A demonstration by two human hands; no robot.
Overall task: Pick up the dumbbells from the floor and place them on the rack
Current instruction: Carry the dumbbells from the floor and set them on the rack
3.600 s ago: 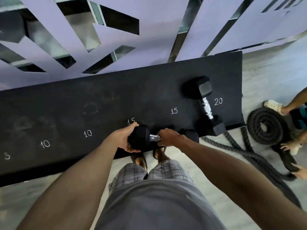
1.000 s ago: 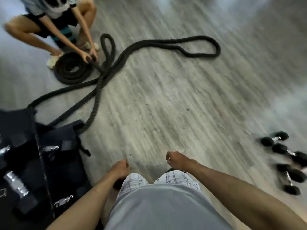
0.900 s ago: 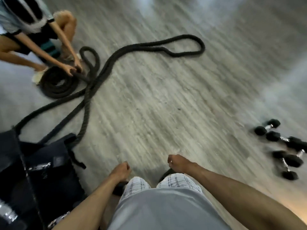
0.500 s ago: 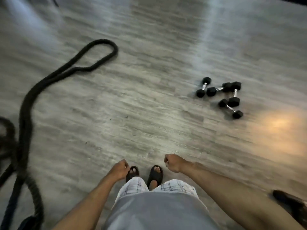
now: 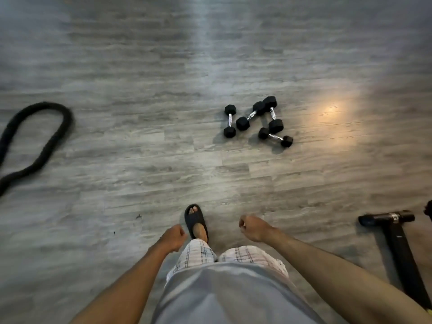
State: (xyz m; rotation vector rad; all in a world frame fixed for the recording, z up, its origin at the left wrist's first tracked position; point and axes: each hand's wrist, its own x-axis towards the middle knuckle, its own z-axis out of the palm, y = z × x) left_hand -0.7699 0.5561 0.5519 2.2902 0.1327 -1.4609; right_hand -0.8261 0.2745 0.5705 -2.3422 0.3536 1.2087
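Note:
Several small black hex dumbbells with chrome handles lie in a loose cluster on the grey wood floor ahead and slightly right: one at the left (image 5: 230,120), one beside it (image 5: 251,115), one behind (image 5: 272,114) and one nearest me (image 5: 275,137). My left hand (image 5: 173,237) and my right hand (image 5: 252,228) hang low in front of my shorts, fingers loosely curled, holding nothing. Both are well short of the dumbbells. The rack is out of view.
A thick black battle rope (image 5: 46,141) loops across the floor at the far left. A black T-shaped piece of equipment (image 5: 395,235) lies at the right edge. My sandalled foot (image 5: 196,220) is stepping forward on the bare floor.
I have turned away from the rack, the crouching person and the rope coil. The dumbbell cluster has come from the right edge toward the centre and looks closer. Both hands stay empty.

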